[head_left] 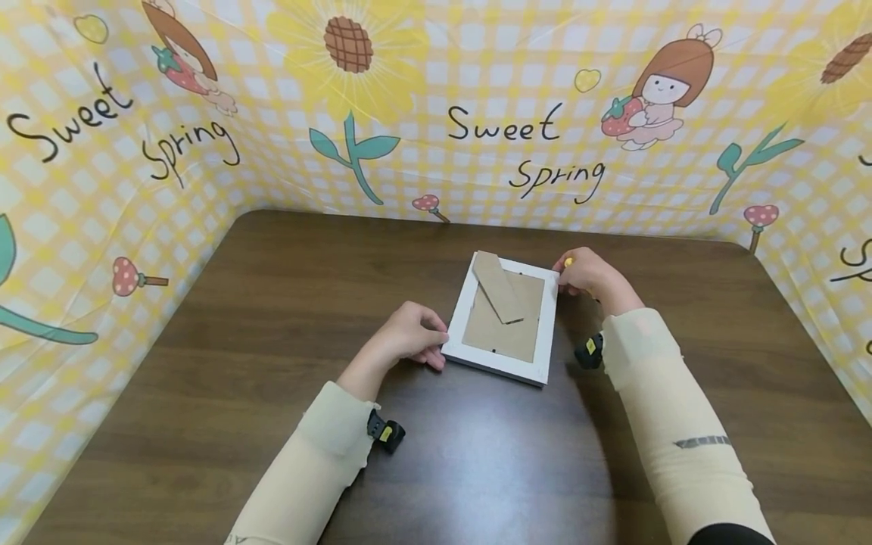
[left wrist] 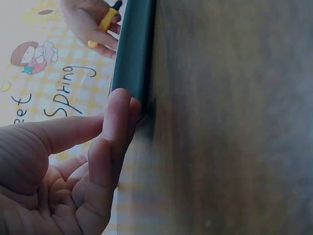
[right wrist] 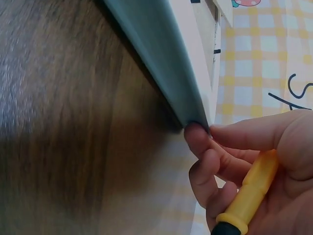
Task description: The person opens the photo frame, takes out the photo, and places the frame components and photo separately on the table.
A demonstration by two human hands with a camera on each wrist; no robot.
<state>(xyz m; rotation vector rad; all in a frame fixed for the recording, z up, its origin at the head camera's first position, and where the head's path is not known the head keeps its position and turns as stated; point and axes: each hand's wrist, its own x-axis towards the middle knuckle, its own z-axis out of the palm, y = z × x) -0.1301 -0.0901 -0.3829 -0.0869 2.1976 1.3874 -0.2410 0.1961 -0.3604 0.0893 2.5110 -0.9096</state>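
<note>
A white picture frame (head_left: 504, 369) lies back side up on the table in the head view. Its brown backing board (head_left: 526, 306) shows, with a brown easel stand (head_left: 496, 281) slanting across it. My left hand (head_left: 412, 333) pinches the near left corner between thumb and fingers. At the far right corner, my right hand (head_left: 590, 277) pinches the edge with thumb and index finger. A yellow-handled tool (right wrist: 249, 193) with a black end is tucked in that same palm; its working end is not clear. Both wrist views show the frame's side edge (left wrist: 134, 54) close up.
The frame rests on a dark brown wooden table (head_left: 272, 303). A yellow-and-white checked cloth (head_left: 409, 98) with printed flowers and lettering stands around the back and sides. A dark wrist camera (head_left: 387, 434) is strapped to the left wrist, another (head_left: 590, 351) to the right.
</note>
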